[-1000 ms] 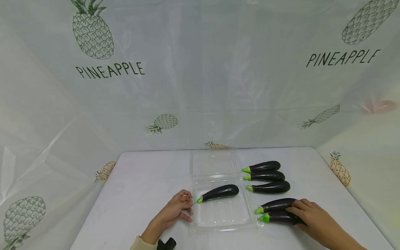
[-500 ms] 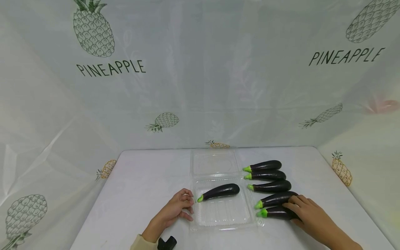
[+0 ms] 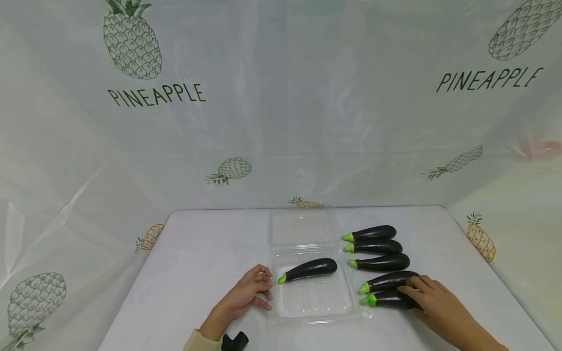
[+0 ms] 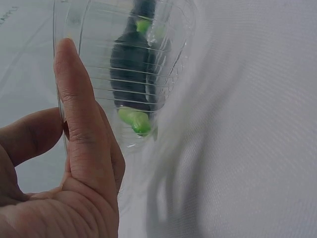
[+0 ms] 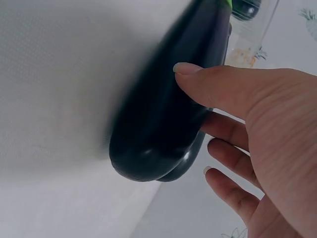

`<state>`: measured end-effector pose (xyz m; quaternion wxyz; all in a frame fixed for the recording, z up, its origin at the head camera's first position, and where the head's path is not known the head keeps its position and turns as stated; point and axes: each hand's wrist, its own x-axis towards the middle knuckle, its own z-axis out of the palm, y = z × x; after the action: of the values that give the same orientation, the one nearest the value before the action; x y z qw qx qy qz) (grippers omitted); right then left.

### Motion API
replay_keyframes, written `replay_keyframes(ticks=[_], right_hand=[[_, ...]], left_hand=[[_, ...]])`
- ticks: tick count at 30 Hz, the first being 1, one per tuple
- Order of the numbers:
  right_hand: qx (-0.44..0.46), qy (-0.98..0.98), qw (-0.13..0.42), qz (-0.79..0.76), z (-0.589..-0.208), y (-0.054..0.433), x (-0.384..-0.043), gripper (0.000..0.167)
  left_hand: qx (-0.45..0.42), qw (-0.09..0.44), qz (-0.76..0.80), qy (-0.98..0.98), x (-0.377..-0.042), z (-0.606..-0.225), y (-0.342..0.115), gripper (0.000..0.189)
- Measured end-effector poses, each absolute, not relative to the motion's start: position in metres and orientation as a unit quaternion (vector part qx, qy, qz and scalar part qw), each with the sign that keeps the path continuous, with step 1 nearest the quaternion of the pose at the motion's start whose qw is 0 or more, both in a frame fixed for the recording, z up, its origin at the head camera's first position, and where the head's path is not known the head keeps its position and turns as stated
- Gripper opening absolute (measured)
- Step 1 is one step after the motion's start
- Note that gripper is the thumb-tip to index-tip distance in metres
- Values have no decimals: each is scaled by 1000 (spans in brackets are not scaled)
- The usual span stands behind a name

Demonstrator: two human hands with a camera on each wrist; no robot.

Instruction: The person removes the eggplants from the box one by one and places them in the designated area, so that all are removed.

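My left hand (image 3: 249, 292) is at the left edge of an open, hinged clear plastic container (image 3: 316, 308). In the left wrist view its thumb and index finger (image 4: 79, 104) pinch the rim from either side. One dark eggplant (image 3: 311, 269) with a green stem lies inside the base. Over on the right, my right hand (image 3: 432, 302) holds the nearest eggplant (image 3: 391, 299); in the right wrist view the thumb (image 5: 213, 87) lies across its dark skin. Another eggplant (image 3: 388, 282) lies right behind it, its round end close to my fingertips.
Several more eggplants (image 3: 381, 263) lie in a row behind, stems pointing left toward the container. The raised lid (image 3: 302, 231) spreads out at the back of the white table (image 3: 210, 243). A pineapple-printed sheet (image 3: 281, 97) hangs behind and around the table.
The two nearest eggplants have shifted back and slightly left, closer to the row, and my right hand has moved along with them. My left hand has stayed at the container's edge.
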<state>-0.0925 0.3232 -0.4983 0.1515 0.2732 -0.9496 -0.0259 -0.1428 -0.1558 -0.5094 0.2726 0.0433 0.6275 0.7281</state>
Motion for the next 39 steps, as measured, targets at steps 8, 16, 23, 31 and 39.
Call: replay_keyframes(ticks=[8,16,23,31,39], right_hand=[[302,-935,186,-33,-488,319,-91,58],[345,-908,237,-11,-460,303,-102,59],[362,-903,231,-20,-437,279,-113,57],[393,-888,237,-19,-422,252,-127,56],[420,-880,223,-21,-410,226,-139,57]], left_hand=[[45,271,727,629,-142,-509,-155,23],[47,268,727,631,-142,-510,-155,23],[46,269,727,631,-142,-509,-155,23],[48,265,727,631,-141,-509,-154,21],[46,265,729,630,-141,-507,-154,23]])
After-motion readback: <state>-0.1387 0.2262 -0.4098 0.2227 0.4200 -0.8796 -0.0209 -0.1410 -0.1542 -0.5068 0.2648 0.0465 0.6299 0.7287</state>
